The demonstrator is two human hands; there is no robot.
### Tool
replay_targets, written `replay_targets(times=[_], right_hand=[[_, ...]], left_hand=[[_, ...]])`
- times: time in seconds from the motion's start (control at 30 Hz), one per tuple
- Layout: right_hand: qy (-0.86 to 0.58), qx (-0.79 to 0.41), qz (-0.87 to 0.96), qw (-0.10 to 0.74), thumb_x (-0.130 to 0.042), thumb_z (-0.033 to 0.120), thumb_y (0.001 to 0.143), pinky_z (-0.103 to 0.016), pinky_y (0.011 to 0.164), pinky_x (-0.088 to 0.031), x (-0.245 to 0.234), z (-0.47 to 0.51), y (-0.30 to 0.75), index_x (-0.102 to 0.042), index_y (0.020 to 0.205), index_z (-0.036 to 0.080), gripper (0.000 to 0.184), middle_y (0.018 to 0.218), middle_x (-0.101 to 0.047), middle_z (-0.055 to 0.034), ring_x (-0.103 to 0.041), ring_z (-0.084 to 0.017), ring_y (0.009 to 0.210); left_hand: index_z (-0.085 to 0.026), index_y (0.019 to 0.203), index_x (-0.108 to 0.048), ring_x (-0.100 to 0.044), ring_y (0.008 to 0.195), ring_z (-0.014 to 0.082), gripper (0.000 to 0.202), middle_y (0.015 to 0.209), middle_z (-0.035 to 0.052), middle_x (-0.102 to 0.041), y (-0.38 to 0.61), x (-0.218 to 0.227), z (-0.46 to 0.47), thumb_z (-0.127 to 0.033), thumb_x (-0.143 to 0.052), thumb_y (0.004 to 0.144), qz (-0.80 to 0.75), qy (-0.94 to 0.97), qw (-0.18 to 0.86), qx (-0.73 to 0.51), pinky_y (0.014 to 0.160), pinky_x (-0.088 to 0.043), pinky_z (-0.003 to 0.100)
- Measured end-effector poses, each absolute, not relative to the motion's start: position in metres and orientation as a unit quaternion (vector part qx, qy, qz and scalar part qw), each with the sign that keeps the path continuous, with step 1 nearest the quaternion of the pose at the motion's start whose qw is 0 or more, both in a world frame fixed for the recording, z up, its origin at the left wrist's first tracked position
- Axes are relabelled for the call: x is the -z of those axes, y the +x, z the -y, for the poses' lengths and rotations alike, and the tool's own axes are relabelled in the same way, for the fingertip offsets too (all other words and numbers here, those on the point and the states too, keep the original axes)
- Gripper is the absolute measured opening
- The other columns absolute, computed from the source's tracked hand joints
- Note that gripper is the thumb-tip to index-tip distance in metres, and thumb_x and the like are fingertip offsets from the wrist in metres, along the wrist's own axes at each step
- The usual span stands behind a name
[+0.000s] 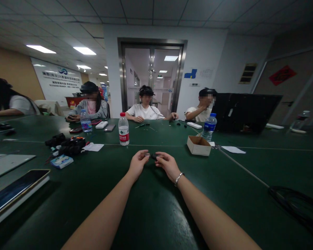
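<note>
In the middle of the view, both my hands are held close together above the green table [151, 201]. Between the thumb and fingers of my left hand [137, 165] is a small clear or metallic piece [146, 155], too small to name. My right hand [168, 165], with a silver bracelet [179, 178] at the wrist, pinches a short black cylindrical piece [154, 156]. The two pieces face each other end to end; whether they touch I cannot tell. Beyond my left hand stands a red-capped water bottle [123, 130].
An open cardboard box [198, 146] and a blue-capped bottle [210, 127] stand to the right. Black devices [70, 145] and a small blue-white packet [62, 161] lie left, with a phone [18, 191] nearer. Coiled black cable [294, 203] lies right. Several people sit across the table.
</note>
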State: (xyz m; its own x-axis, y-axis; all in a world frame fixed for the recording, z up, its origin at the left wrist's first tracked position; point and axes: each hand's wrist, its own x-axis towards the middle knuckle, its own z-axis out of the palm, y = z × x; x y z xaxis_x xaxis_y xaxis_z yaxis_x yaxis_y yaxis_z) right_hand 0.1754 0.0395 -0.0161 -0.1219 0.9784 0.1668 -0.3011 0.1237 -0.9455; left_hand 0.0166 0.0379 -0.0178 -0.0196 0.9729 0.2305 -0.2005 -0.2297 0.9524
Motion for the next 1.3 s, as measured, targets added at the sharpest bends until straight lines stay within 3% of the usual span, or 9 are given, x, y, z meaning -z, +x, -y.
replay_targets(times=[0.2, 0.57, 0.83, 1.3], right_hand=[[-0.35, -0.551, 0.507, 0.563, -0.074, 0.026, 0.061, -0.024, 0.059, -0.053, 0.018, -0.04, 0.175, -0.064, 0.093, 0.015, 0.036, 0.073, -0.059, -0.001, -0.06, -0.013, 0.064], [-0.352, -0.552, 0.512, 0.556, -0.075, 0.027, 0.06, -0.023, 0.059, -0.053, 0.019, -0.041, 0.176, -0.064, 0.094, 0.016, 0.037, 0.077, -0.056, -0.0004, -0.059, -0.012, 0.065], [-0.364, -0.532, 0.529, 0.552, -0.075, 0.024, 0.058, -0.025, 0.061, -0.053, 0.018, -0.04, 0.175, -0.065, 0.095, 0.017, 0.039, 0.09, -0.055, -0.0037, -0.06, -0.013, 0.068], [-0.359, -0.503, 0.573, 0.539, -0.072, 0.022, 0.06, -0.027, 0.065, -0.053, 0.013, -0.035, 0.175, -0.064, 0.095, 0.017, 0.036, 0.098, -0.059, -0.0057, -0.059, -0.014, 0.072]], left_hand=[[-0.013, 0.099, -0.059, -0.059, 0.094, 0.0202, 0.037, 0.098, 0.0118, -0.064, 0.017, 0.016, -0.037, -0.022, -0.07, 0.065, -0.38, 0.516, 0.471, -0.606, 0.092, -0.041, 0.037], [-0.014, 0.093, -0.062, -0.059, 0.094, 0.0211, 0.03, 0.099, 0.0113, -0.064, 0.017, 0.008, -0.03, -0.024, -0.07, 0.065, -0.401, 0.548, 0.458, -0.573, 0.089, -0.043, 0.036], [-0.015, 0.089, -0.064, -0.06, 0.083, 0.0194, 0.027, 0.088, 0.0087, -0.065, 0.015, 0.013, -0.034, -0.031, -0.067, 0.068, -0.413, 0.56, 0.457, -0.554, 0.073, -0.047, 0.029], [-0.013, 0.078, -0.064, -0.056, 0.06, 0.0139, 0.036, 0.066, 0.0046, -0.062, 0.016, 0.019, -0.04, -0.047, -0.065, 0.067, -0.461, 0.55, 0.445, -0.535, 0.056, -0.042, 0.023]])
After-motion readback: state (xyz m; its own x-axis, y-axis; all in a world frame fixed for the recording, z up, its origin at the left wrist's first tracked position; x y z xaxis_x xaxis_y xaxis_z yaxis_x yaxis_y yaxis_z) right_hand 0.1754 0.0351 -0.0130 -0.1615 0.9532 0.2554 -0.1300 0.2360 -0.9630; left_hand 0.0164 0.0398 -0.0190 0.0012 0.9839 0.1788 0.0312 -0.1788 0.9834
